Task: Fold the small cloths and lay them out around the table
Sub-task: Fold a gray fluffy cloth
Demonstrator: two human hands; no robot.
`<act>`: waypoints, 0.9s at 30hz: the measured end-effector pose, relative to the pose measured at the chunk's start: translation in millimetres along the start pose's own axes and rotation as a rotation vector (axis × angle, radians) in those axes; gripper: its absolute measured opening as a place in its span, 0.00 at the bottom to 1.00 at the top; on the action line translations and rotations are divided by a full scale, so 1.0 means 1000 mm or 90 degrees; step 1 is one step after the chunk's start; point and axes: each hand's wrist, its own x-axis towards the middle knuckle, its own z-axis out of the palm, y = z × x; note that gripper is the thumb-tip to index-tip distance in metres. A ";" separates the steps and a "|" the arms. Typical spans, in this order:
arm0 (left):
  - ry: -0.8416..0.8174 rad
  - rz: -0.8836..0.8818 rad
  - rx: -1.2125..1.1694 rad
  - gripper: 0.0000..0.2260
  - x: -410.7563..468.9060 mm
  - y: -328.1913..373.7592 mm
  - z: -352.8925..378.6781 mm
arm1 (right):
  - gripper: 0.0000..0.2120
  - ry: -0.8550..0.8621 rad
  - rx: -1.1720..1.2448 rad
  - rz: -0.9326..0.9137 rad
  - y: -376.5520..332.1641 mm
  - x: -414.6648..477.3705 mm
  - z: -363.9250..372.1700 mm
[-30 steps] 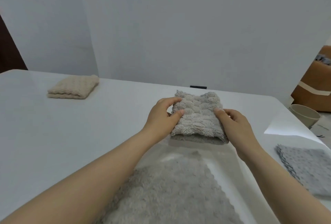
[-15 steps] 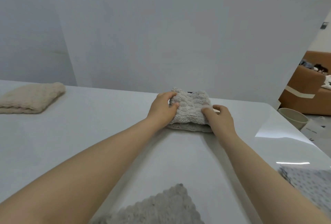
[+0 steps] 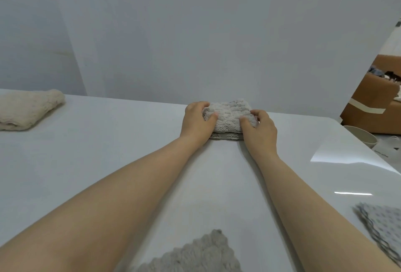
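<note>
Both hands point(image 3: 230, 123) grip the folded cloth point(image 3: 231, 117)

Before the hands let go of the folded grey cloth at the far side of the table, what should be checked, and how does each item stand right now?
1. Folded grey cloth resting on the table: ok.
2. Layers stacked evenly: ok along the near edge.
3. Left hand and right hand grip it, one at each side: ok.
4. Well apart from the beige folded cloth: ok.
5. Fully inside the table's far edge: cannot tell, hidden behind the cloth.
6. All cloths folded: not ok; the unfolded grey cloth and the patterned cloth lie flat.
</note>
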 end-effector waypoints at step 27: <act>-0.007 -0.087 -0.079 0.16 -0.180 0.056 -0.106 | 0.14 -0.079 0.105 0.095 -0.063 -0.172 -0.102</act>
